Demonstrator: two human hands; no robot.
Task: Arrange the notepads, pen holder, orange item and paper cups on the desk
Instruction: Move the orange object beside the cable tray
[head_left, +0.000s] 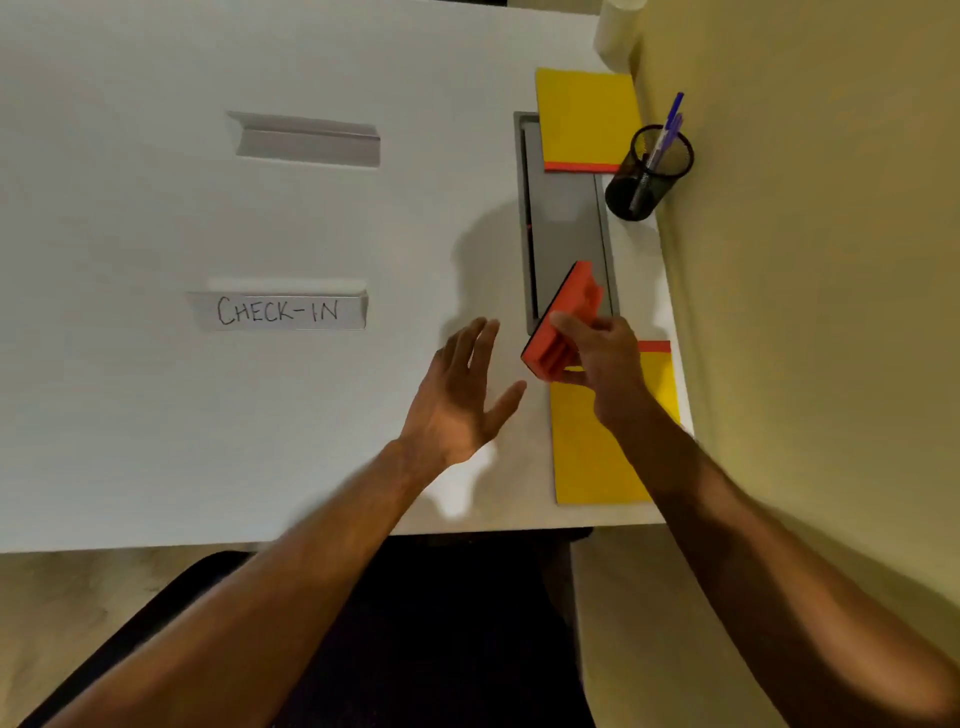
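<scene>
Fingers (571, 327) around orange item (563, 319)

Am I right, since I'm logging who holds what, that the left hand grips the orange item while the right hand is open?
No, it is reversed. The head view shows the right hand gripping the orange item, while the left hand is open above the desk.

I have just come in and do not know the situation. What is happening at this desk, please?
A person is tidying a white desk. The right hand grips an orange block-shaped item near the grey cable tray. The left hand is open and holds nothing. Two yellow notepads lie along the right edge, with a black mesh pen holder between them. A folded "CHECK-IN" sign stands further left.
</scene>
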